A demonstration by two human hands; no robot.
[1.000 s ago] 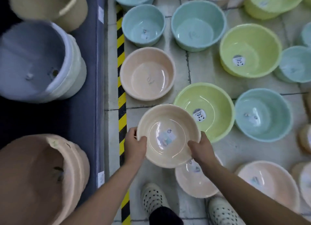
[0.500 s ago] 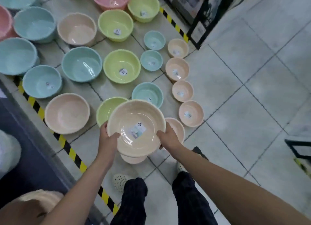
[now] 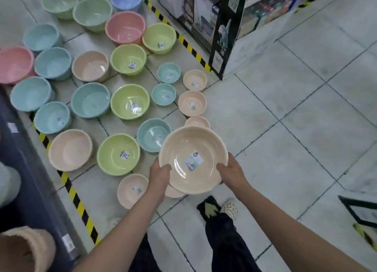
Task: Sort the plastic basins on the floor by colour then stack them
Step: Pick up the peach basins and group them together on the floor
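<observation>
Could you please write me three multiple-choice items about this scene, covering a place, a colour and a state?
1. The peach basin with the biggest sticker is: A on the floor; B in both hands; C on a shelf.
2. The floor tape is: A red-white; B yellow-black; C blue.
3. That basin's mouth faces: A up; B down; C sideways.
Answers: 1 B, left hand and right hand grip its rim; 2 B, stripes show; 3 A, its inside shows.
</observation>
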